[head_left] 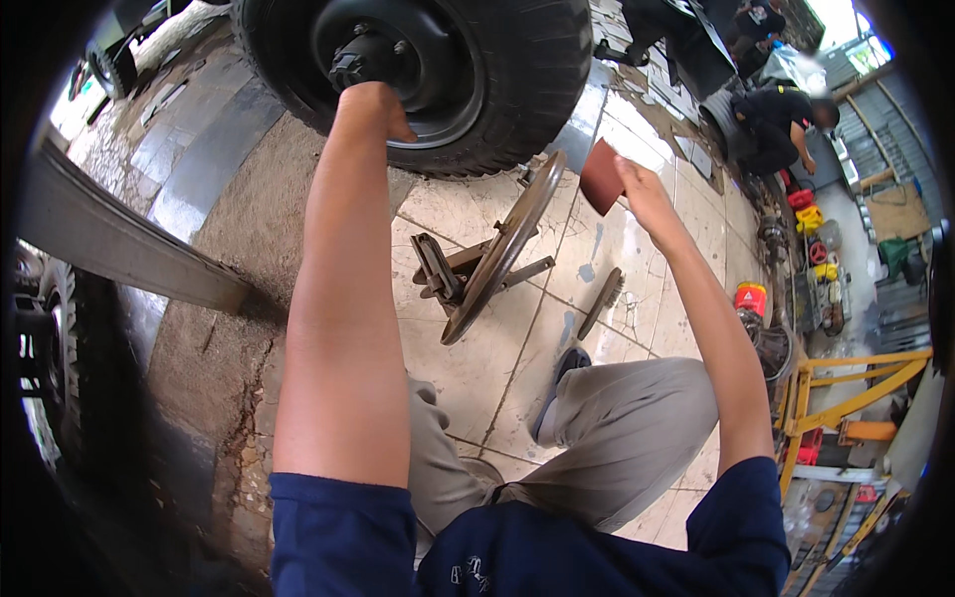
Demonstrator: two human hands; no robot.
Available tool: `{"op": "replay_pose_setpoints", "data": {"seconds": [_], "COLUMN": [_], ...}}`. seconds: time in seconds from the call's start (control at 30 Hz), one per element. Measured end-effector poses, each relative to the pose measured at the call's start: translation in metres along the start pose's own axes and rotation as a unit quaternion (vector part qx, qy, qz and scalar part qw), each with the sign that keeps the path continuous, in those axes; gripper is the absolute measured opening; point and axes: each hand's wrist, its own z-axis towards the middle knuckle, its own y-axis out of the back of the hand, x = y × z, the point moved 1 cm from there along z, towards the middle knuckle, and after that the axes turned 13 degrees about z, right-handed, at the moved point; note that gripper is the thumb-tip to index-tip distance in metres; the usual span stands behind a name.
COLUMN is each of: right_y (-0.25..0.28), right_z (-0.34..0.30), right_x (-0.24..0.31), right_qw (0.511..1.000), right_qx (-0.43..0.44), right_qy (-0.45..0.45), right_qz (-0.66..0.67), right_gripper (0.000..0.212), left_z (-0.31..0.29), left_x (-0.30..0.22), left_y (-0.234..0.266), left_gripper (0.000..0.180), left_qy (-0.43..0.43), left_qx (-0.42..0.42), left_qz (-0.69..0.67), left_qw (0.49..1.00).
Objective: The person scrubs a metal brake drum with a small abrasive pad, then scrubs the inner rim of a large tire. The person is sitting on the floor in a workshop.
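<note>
My left hand [376, 107] reaches out to the hub of a large black wheel [438, 60] with a chunky tyre. Its thumb sticks out to the right; the other fingers are hidden, so I cannot tell whether it grips the wheel. Pinched in my right hand [647, 194] is a reddish-brown piece of sandpaper [602, 177], held clear of the floor. Between my arms stands a round metal disc [507, 249], seen nearly edge-on and tilted, with metal brackets [438, 269] beside it. A wire brush [603, 301] lies on the tiles to the right of the disc.
A grey metal beam [139, 234] slants in from the left, near another tyre [65, 348]. At right are a yellow metal frame [846, 388], a red can [751, 298] and assorted parts along the wall. Another person [781, 124] crouches at the far right.
</note>
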Motion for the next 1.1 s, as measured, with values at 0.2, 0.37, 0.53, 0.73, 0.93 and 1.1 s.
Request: {"op": "replay_pose_setpoints", "data": {"seconds": [0.2,0.37,0.53,0.73,0.93,1.1], "right_y": [-0.048,-0.053,-0.048,-0.057,-0.047,-0.053], "right_z": [-0.055,-0.046,-0.047,-0.059,-0.033,-0.037], "right_x": [0.069,0.058,0.052,0.068,0.039,0.044], "right_qw": [0.937,0.913,0.941,0.894,0.936,0.929], "right_qx": [0.123,0.143,0.127,0.167,0.106,0.102], "right_qy": [0.316,0.371,0.307,0.400,0.334,0.349], "right_qz": [-0.082,-0.090,-0.059,-0.118,-0.034,-0.064], "right_gripper": [0.043,0.040,0.040,0.038,0.038,0.039], "left_z": [0.001,0.009,0.012,0.037,0.041,0.034], "left_x": [0.002,0.000,-0.005,-0.055,-0.074,-0.078], "left_y": [0.001,0.005,0.011,0.029,0.047,0.055], "left_gripper": [0.079,0.079,0.075,0.070,0.070,0.067], "left_qy": [0.022,0.014,-0.005,-0.047,-0.128,-0.193], "left_qx": [0.084,0.101,0.051,0.004,-0.064,-0.074], "left_qz": [-0.069,-0.061,-0.009,-0.029,0.002,-0.100], "left_qw": [0.994,0.993,0.999,0.998,0.990,0.973]}}
